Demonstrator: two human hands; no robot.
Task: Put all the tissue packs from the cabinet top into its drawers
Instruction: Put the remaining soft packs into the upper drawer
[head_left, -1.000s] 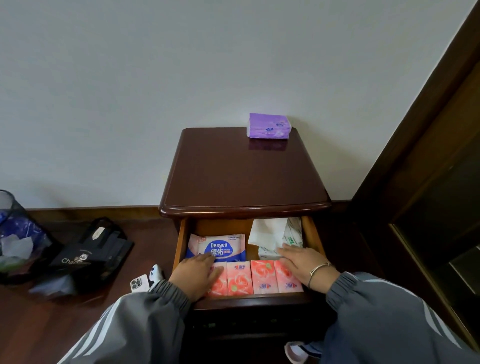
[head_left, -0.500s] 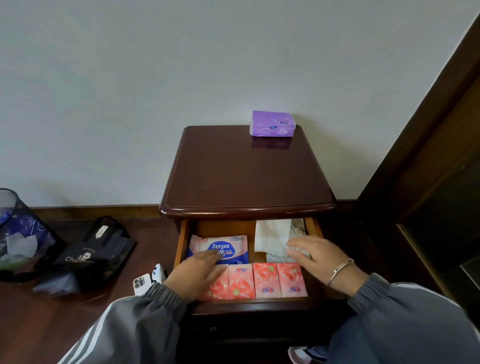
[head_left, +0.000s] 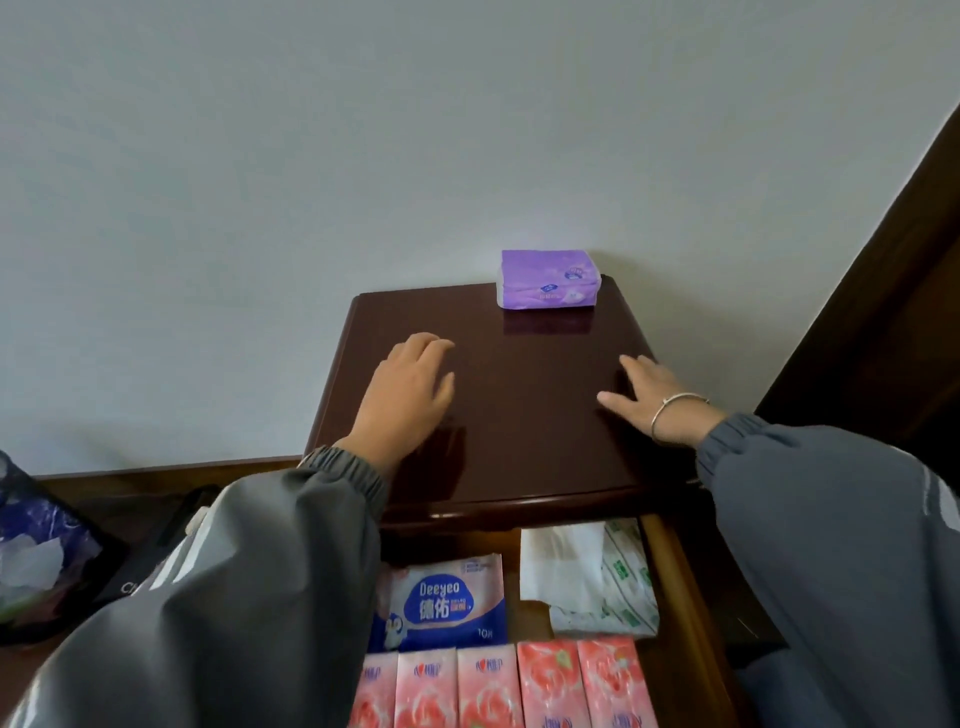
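A purple tissue pack (head_left: 548, 280) lies alone at the back right of the dark wooden cabinet top (head_left: 524, 384), against the wall. My left hand (head_left: 408, 397) and my right hand (head_left: 654, 397) hover over the cabinet top with loose fingers, holding nothing, both short of the purple pack. Below, the open top drawer (head_left: 675, 597) holds a blue and pink Deeyeo pack (head_left: 441, 605), a white and green pack (head_left: 592, 579) and a row of several pink packs (head_left: 498, 686).
A dark wooden door frame (head_left: 883, 291) rises at the right. On the floor at the left stand a dark bin with a bag (head_left: 36, 545) and a black bag (head_left: 171, 540). A plain wall stands behind the cabinet.
Both hands have lifted out of the drawer and moved up over the cabinet top toward the purple pack. The view has moved closer to the cabinet.
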